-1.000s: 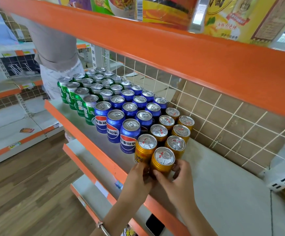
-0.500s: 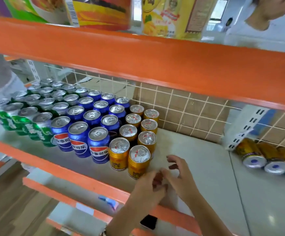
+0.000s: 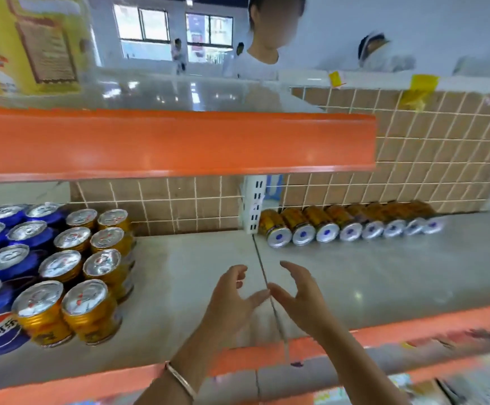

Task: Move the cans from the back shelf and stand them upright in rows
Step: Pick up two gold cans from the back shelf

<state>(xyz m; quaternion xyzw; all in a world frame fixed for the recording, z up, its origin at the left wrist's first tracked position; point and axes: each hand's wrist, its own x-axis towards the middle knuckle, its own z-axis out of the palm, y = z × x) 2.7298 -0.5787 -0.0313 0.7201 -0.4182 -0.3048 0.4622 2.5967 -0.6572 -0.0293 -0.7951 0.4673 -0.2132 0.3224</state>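
Gold cans stand upright in two rows (image 3: 92, 311) at the left of the grey shelf (image 3: 179, 287), beside upright blue cans (image 3: 4, 261). Several more gold cans (image 3: 325, 226) lie on their sides in a line against the tiled back wall, right of the white upright post (image 3: 254, 207). My left hand (image 3: 232, 296) and my right hand (image 3: 302, 296) hover over the shelf's middle, near its seam. Both are empty with fingers curled apart, thumbs nearly touching. A bracelet (image 3: 181, 381) circles my left wrist.
An orange shelf lip (image 3: 173, 141) overhangs above and another orange edge (image 3: 413, 325) runs along the front. A person in white (image 3: 267, 54) stands behind the shelving; others are farther back. Packaged goods (image 3: 471, 384) fill the lower shelf at right.
My hands have left the front gold cans and moved right to the shelf's middle, empty. The view has swung right, bringing the line of lying cans into sight.
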